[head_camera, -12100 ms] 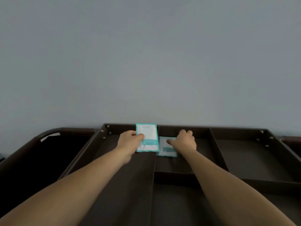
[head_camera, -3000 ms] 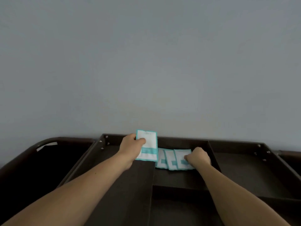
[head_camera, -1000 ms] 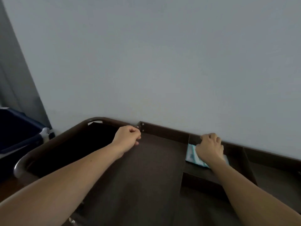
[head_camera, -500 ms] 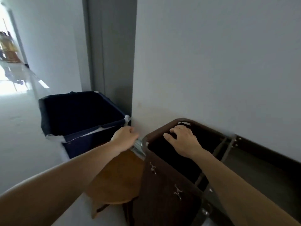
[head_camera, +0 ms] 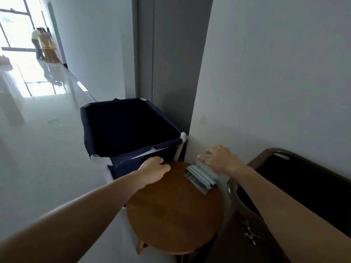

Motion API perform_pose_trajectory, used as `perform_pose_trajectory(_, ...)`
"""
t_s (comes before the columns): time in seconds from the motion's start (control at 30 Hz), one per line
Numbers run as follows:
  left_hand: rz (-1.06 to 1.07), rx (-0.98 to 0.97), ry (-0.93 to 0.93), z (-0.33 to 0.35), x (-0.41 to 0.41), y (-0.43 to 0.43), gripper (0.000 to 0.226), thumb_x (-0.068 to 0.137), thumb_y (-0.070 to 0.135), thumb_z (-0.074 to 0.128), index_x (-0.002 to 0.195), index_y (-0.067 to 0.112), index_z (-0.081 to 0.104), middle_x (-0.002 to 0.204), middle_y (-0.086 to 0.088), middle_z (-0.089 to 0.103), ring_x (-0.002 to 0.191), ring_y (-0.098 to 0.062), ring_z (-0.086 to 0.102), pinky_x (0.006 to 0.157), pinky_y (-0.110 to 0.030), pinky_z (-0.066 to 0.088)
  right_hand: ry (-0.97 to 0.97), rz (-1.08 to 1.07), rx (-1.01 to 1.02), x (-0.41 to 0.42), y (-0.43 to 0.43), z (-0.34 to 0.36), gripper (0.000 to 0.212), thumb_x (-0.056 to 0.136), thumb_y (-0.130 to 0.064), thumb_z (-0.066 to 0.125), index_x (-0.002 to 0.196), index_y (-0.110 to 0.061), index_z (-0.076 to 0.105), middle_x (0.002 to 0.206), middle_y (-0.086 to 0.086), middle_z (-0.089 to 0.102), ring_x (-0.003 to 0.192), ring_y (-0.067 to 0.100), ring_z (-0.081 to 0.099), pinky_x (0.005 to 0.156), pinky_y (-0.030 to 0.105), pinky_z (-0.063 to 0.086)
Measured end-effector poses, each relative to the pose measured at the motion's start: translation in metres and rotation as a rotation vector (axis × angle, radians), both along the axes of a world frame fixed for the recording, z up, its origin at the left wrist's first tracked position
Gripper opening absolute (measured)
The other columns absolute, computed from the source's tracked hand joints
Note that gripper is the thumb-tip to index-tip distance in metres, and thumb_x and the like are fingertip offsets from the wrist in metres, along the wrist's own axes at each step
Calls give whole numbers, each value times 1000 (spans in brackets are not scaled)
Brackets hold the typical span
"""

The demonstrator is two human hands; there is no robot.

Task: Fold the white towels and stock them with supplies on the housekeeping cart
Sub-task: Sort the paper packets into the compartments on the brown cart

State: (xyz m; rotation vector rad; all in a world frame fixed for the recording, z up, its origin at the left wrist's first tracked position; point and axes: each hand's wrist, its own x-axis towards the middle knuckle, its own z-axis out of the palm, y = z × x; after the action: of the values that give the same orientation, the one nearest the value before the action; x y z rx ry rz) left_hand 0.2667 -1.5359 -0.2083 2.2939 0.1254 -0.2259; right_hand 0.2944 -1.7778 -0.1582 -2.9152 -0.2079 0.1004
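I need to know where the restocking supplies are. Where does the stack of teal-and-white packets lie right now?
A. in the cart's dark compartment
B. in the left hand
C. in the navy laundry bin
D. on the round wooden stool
D: the stack of packets lies on the top of the round wooden stool, near its wall-side edge, with the right hand spread just over it.

The right hand (head_camera: 220, 158) is smeared by motion and covers the far corner of the stack of packets (head_camera: 201, 177), whose print is too blurred to read. The left hand (head_camera: 153, 168) shows only its back at the rim of the wooden stool (head_camera: 171, 215), fingers tucked out of sight. The housekeeping cart (head_camera: 303, 186) runs off the right and bottom edges, its well too dark to see into, and the person (head_camera: 37, 42) down the corridor is a tiny blur.
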Motion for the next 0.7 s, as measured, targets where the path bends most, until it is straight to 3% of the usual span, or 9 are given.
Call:
perform_pose_trajectory(0.07,-12,-3,21,-1,26,7,57,93,41,56,142,12,49,125,2,59,95,-6,53,72,-20,38,22,-3,20,39,8,0,67,97,-63,42,143,-15,50,148,9,48,133,29,46,110,46,38)
perform_pose_trajectory(0.13,-17,2,44,4,53,18,34,93,39,56,115,13,64,90,8,60,72,-4,55,57,-18,39,74,15,35,71,19,-1,66,98,-61,42,143,-13,50,146,10,50,131,30,49,109,46,40)
perform_pose_trajectory(0.2,-1,0,53,9,82,27,16,92,36,57,91,22,63,80,8,62,64,-4,59,53,-19,42,121,43,28,101,29,-5,64,99,-59,43,140,-11,52,143,11,53,127,30,52,106,46,43)
perform_pose_trajectory(0.3,18,-41,61,7,124,33,13,90,32,59,82,21,61,57,11,61,42,3,54,38,-15,36,147,44,5,138,41,-12,61,99,-57,44,137,-11,54,140,12,55,124,30,54,104,45,44)
perform_pose_trajectory(0.37,-26,-49,90,-2,148,29,15,91,32,59,82,20,59,64,10,63,51,1,58,45,-17,40,185,29,-11,158,42,-24,61,99,-57,45,138,-11,53,142,12,54,126,30,53,104,44,44)
perform_pose_trajectory(0.47,-120,-38,143,-21,189,19,21,93,32,56,81,15,60,84,2,62,78,-15,60,72,-33,48,253,-23,-36,191,39,-46,64,98,-57,47,144,-12,48,147,10,49,131,28,49,107,42,42)
perform_pose_trajectory(0.6,-228,-93,219,-53,253,8,24,93,33,55,80,14,60,78,-2,60,72,-18,59,63,-31,41,293,-165,-34,229,26,-81,68,97,-57,49,147,-11,44,151,12,45,134,30,46,108,40,40)
perform_pose_trajectory(0.7,-292,-144,264,-79,304,-1,29,95,32,57,94,5,69,89,-7,66,78,-21,63,66,-31,45,309,-310,-32,250,15,-106,59,96,-50,53,140,-11,51,146,16,49,128,32,51,102,35,42)
